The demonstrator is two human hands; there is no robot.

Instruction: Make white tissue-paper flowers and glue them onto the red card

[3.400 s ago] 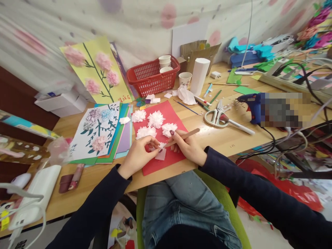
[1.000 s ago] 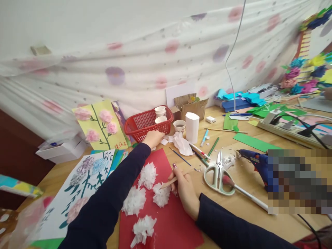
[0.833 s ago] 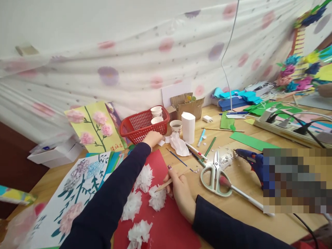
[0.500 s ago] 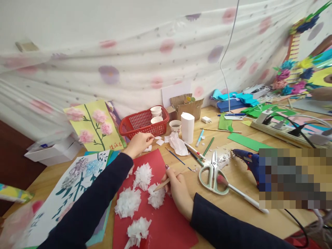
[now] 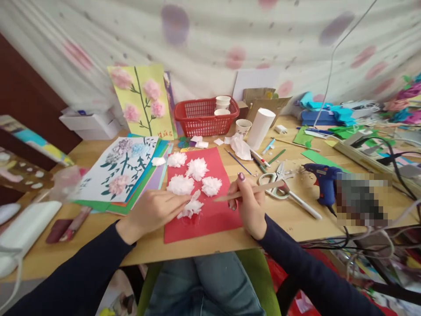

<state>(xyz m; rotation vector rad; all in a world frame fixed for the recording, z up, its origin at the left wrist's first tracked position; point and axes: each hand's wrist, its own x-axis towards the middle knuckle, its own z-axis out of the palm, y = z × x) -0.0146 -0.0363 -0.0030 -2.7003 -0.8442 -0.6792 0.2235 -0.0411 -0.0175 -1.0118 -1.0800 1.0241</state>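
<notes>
Head view: right hand [image 5: 250,202] holds a flat tan wooden stick [image 5: 269,186] like a pen, probably for fine control. Left hand [image 5: 149,213], fingers together, is at a white ruffled paper flower [image 5: 192,208] on the red rectangular paper sheet [image 5: 219,221]; its grip I cannot tell.

Bright, diffuse light leaves faint, soft shadows near the grip of the bare right hand [image 5: 250,202], with blocky pixelation to its right and the white, pink-and-purple-spotted draped sheet [image 5: 210,52] beyond softly blurred, stretching toward the edges.
</notes>
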